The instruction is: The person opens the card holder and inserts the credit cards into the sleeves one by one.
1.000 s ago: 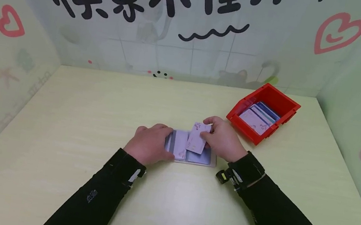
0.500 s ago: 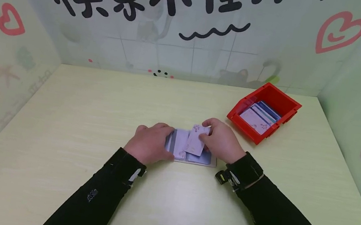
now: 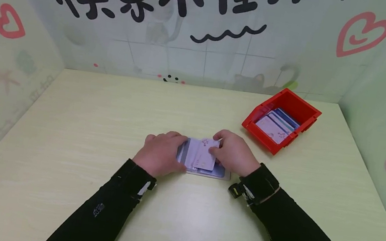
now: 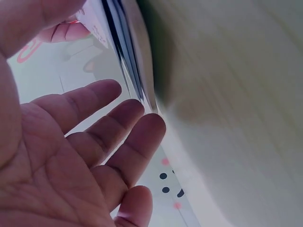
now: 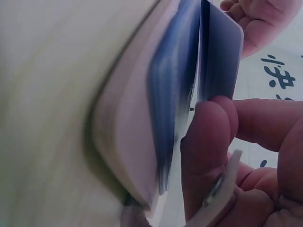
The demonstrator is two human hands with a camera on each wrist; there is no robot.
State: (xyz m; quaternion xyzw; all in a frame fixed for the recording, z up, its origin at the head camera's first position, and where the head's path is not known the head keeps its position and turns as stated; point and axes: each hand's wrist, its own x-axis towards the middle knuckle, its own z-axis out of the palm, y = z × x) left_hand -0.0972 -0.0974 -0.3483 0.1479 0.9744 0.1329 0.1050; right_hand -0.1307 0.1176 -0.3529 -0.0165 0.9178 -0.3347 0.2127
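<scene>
An open card holder point(image 3: 220, 175) lies mid-table, pale at its border, with cards stacked in it. My left hand point(image 3: 161, 153) grips its left part, with thumb at the near edge and forefinger at the far edge. In the left wrist view, the fingertips point(image 4: 154, 123) sit right at the holder's layered edge. My right hand point(image 3: 236, 154) pinches a pinkish-white printed card point(image 3: 206, 156) between thumb and fingers, over the holder's right half. The right wrist view shows this card point(image 5: 222, 56) tilted away from the blue layers of the holder point(image 5: 163, 94).
A red bin point(image 3: 260, 137) stands at the back right, beyond my right hand, with several cards point(image 3: 273, 129) stacked inside. Printed panels point(image 3: 205, 62) wall the pale wooden table point(image 3: 104, 115) at the back and both sides.
My right hand has moved the card slightly left and nearer, lower over the holder, covering more of its middle. The left hand stays in place.
</scene>
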